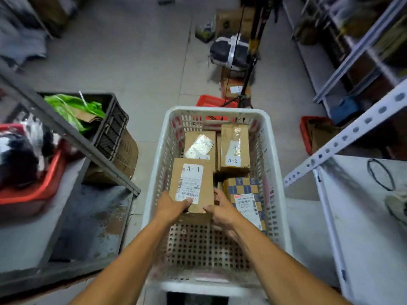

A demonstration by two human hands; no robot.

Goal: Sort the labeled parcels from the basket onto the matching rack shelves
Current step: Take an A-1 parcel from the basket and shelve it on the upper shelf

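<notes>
A white perforated basket (275,172) stands on the floor below me with several cardboard parcels inside. Both hands hold the brown parcel labelled A-1 (193,172) by its near end. My left hand (171,205) grips the near left corner, thumb on the shipping label. My right hand (222,208) grips the near right corner, fingers down the side. Further back stands a parcel labelled A-2 (235,148). Beside it is a parcel with a crumpled label (199,146). A blue-checked box (244,194) lies at the right, under my right wrist.
A grey rack shelf (44,227) with a red tub (39,183) is at the left. A white shelf (363,216) with a perforated upright (343,139) is at the right. A black crate (114,124), red baskets (209,101) and a tripod (248,69) stand beyond.
</notes>
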